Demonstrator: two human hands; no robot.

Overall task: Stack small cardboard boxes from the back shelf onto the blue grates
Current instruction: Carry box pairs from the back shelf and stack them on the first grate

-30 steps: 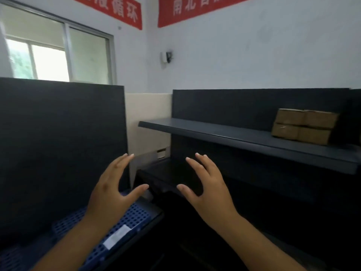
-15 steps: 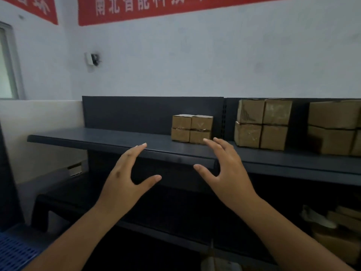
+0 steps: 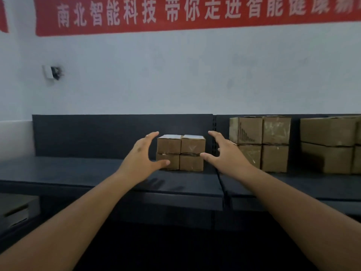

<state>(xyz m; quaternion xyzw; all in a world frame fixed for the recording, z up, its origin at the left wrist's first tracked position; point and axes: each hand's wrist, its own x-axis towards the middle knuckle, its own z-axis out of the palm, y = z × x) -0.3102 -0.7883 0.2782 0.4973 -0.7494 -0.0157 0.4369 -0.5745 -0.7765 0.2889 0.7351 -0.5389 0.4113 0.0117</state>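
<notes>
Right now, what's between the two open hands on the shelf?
Head view: the small block of four cardboard boxes, stacked two by two, sits between the left hand and the right hand. Both hands are open, flanking it.

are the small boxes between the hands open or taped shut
Shut. The small boxes sit two over two on the shelf, top flaps flat, with pale tape or labels across the upper pair. No flap stands up.

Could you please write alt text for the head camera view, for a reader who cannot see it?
Two bare hands, left and right, reach open on either side of a block of four small boxes on a dark shelf. Bigger boxes stand to the right, under a red banner on a white wall.
</notes>
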